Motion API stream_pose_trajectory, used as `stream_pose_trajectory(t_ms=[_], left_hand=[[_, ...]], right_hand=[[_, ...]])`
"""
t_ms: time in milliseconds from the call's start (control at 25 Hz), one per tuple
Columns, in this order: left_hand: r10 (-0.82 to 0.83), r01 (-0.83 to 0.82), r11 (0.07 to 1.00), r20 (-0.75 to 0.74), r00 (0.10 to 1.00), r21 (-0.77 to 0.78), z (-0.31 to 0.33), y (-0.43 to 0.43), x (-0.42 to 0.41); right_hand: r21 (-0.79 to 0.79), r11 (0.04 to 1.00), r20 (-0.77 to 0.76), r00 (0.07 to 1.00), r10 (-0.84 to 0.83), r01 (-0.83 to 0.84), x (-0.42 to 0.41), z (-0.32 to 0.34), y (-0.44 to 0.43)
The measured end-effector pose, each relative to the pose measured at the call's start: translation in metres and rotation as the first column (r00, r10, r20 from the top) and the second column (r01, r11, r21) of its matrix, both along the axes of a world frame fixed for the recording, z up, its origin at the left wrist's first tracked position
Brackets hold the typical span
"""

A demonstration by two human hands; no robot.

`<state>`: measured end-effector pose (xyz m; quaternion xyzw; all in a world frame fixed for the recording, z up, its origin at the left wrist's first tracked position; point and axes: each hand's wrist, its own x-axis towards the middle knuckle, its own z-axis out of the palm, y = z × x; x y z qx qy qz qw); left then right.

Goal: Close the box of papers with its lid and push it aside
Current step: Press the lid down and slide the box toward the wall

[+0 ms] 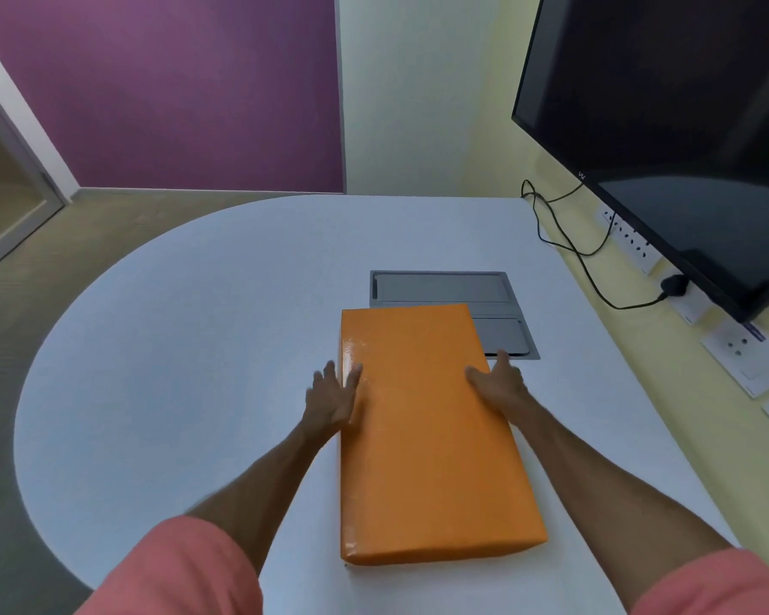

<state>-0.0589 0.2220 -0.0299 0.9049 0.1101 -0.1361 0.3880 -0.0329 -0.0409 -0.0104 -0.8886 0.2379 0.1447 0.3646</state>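
Hands flank an orange box [427,428] on a pale round-ended table [174,348], seen from the head camera. The lid appears seated, so no papers show. The box lies with its long axis running away from the person, its far end overlapping a grey hatch [440,288] set in the tabletop. The left hand [331,397] presses flat against the left long side, fingers spread and thumb on the top edge; the right hand [498,381] mirrors it on the right long side. Neither hand has closed around the box; both are open-palmed, bracing it between them near its far half. With closing apparently done, a sideways shove remains, likely leftward, where the table lies bare, away from the monitor [667,126] on the right.
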Motion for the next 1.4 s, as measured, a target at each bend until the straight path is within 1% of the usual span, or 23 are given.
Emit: stream_pose_trajectory(t_ms=[40,80,120,160,280,400,520,600,720,840,1040,1400], left_hand=[[0.074,-0.102,0.967,-0.126,0.989,-0.233,0.002,0.004,-0.003],[0.093,-0.202,0.886,-0.266,0.96,-0.417,0.003,0.009,-0.004],[0.075,-0.268,0.818,-0.367,0.927,-0.51,0.005,0.013,-0.005],[0.054,-0.304,0.781,-0.426,0.903,-0.546,0.006,0.016,-0.005],[0.039,-0.332,0.768,-0.478,0.878,-0.548,0.005,0.018,-0.004],[0.096,-0.342,0.798,-0.457,0.884,-0.495,0.005,0.007,-0.005],[0.051,-0.273,0.825,-0.416,0.908,-0.495,0.002,0.0,-0.002],[0.009,-0.236,0.824,-0.404,0.915,-0.515,0.003,-0.005,0.0],[-0.023,-0.189,0.832,-0.372,0.928,-0.522,0.008,-0.024,0.004],[-0.056,-0.149,0.842,-0.358,0.932,-0.518,0.019,-0.056,0.005],[-0.067,-0.135,0.838,-0.345,0.936,-0.528,0.027,-0.126,0.0],[-0.056,-0.158,0.83,-0.361,0.931,-0.535,0.023,-0.255,-0.033]], right_hand=[[0.102,0.99,-0.098,0.991,-0.088,0.098,-0.002,0.002,-0.007],[0.157,0.976,-0.2,0.973,-0.117,0.149,-0.005,0.004,-0.011],[0.186,0.969,-0.288,0.952,-0.107,0.165,-0.009,0.005,-0.015],[0.208,0.964,-0.345,0.935,-0.084,0.164,-0.013,0.005,-0.018],[0.266,0.95,-0.393,0.918,-0.046,0.162,-0.021,0.004,-0.017],[0.3,0.92,-0.387,0.914,-0.125,0.253,-0.028,0.007,-0.015],[0.328,0.886,-0.38,0.904,-0.194,0.328,-0.034,0.012,-0.026],[0.346,0.879,-0.375,0.907,-0.191,0.328,-0.04,0.018,-0.038],[0.342,0.903,-0.356,0.926,-0.13,0.258,-0.047,0.029,-0.063],[0.328,0.913,-0.339,0.932,-0.126,0.243,-0.052,0.036,-0.095],[0.332,0.91,-0.336,0.932,-0.134,0.25,-0.062,0.044,-0.166],[0.284,0.923,-0.292,0.94,-0.175,0.26,-0.092,0.042,-0.281]])
